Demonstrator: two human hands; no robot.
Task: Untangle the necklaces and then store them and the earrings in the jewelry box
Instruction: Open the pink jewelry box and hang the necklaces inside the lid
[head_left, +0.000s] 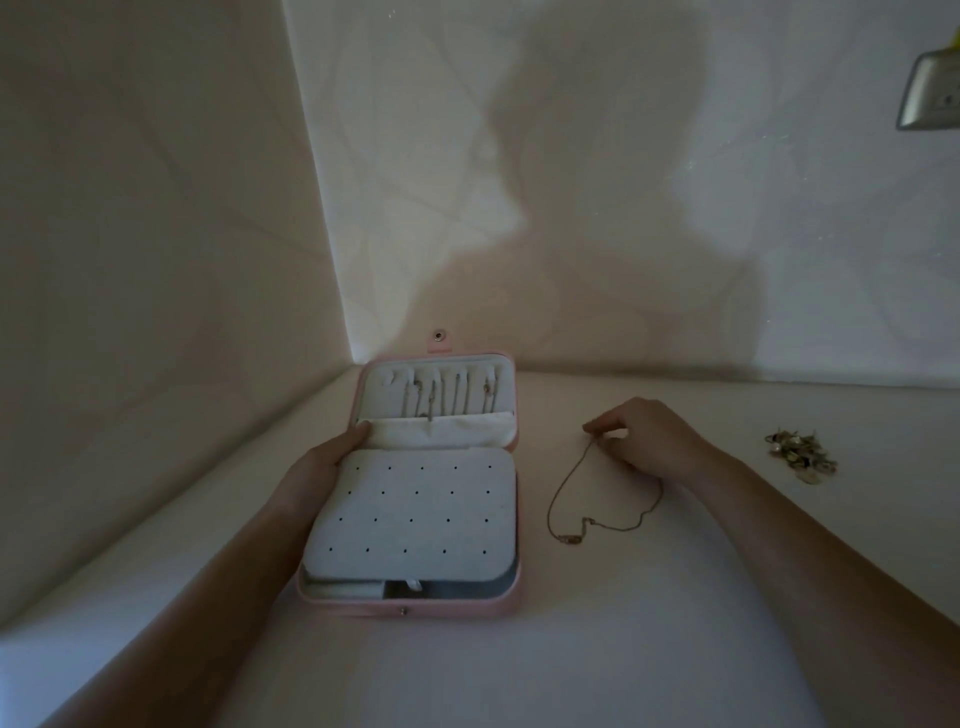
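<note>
"Beside the jewelry box (405, 611), on its right, lies the gold necklace (571, 538) in one loose loop on the table (675, 639). Has she got it?"

"Only one end. Her right hand (644, 436) pinches the chain's far tip; the rest rests flat. Her left hand (332, 457) grips the box's left edge, thumb on the fabric pocket (441, 432)."

"What might spoil it?"

"I'd guess lifting by that one end. The loop could slide over itself and knot, or catch on the pink rim. And the chains (431, 400) already hanging from the hooks in the lid sit close together, so a careless reach there could snag them."

"What else does the box hold?"

"The white holed panel (415, 509) shows no studs. Under it a lower tray (343, 590) peeks out, too dark to read."

"And the earrings (802, 457)?"

"Heaped well off to the right, untouched."
</note>
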